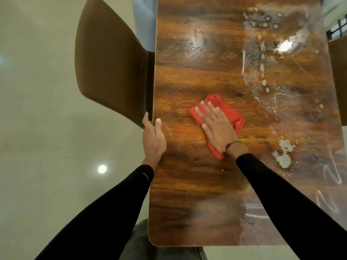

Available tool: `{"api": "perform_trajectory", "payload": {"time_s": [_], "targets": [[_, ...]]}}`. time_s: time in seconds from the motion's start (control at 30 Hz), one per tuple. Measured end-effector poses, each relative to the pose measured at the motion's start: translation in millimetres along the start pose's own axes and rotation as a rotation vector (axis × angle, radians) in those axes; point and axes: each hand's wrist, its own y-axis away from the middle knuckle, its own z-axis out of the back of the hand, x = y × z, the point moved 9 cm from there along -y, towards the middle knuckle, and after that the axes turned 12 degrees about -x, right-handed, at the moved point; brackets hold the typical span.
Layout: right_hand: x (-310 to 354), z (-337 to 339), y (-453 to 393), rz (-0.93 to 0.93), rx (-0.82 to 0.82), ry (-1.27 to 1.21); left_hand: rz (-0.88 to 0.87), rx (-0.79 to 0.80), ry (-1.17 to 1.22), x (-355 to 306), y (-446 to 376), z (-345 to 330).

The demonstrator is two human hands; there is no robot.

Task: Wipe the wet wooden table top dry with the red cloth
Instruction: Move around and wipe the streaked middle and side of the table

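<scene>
The wooden table top [197,184] runs away from me, brown and glossy. Its left half looks dull, while water drops and streaks [283,154] cover the right side and far end. A folded red cloth [231,113] lies flat near the middle. My right hand [216,126] presses on it with straight, spread fingers. My left hand [153,137] grips the table's left edge, thumb on top and fingers over the side.
A brown chair [110,62] stands against the table's left edge, just beyond my left hand. Part of another brown chair [338,76] shows at the right edge. A pale glossy floor [47,147] surrounds the table.
</scene>
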Motion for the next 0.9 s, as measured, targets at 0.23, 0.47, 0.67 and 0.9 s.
{"api": "perform_trajectory", "payload": {"time_s": [0.23,0.47,0.67,0.9], "targets": [[39,-10,-100,-0.060,-0.020,0.017,0.494,0.247,0.498,32,22,-9],[122,-34,0,0.391,0.118,0.016,0.538,0.122,0.490,52,48,6],[78,-24,-17,0.221,0.074,-0.027,0.488,0.047,0.375,69,68,20],[66,-23,-124,0.105,0.023,-0.001,0.445,0.016,0.397,72,70,20]]}}
